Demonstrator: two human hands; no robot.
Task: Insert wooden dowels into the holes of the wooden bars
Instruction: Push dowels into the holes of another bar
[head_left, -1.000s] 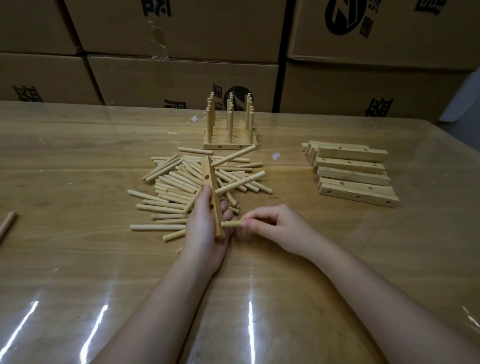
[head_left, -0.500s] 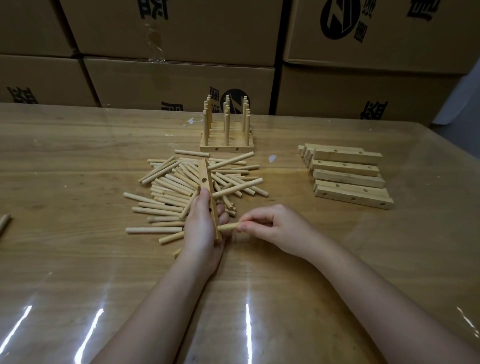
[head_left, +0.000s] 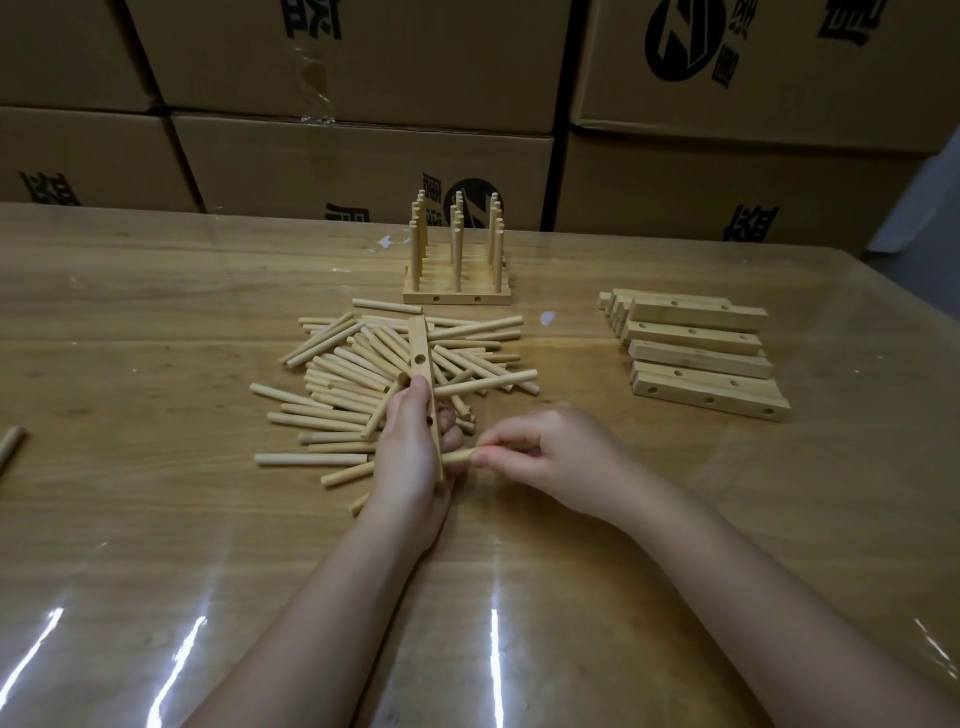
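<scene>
My left hand (head_left: 410, 457) grips a wooden bar (head_left: 420, 353) on edge, its length running away from me over a pile of loose dowels (head_left: 363, 384). Two holes show in the bar's face. My right hand (head_left: 540, 447) pinches a short dowel (head_left: 457, 457) whose tip meets the near end of the bar from the right; how deep it sits is hidden by my fingers. Finished bars with upright dowels (head_left: 457, 270) stand behind the pile. A stack of bare bars (head_left: 696, 348) lies to the right.
The wooden table (head_left: 156, 322) is covered by a glossy clear sheet. Cardboard boxes (head_left: 363, 156) form a wall along its far edge. One stray dowel (head_left: 10, 444) lies at the far left edge. White scraps sit near the finished bars.
The hands, bar and dowel keep nearly the same pose. The view has tilted slightly, so everything sits a little lower in frame.
</scene>
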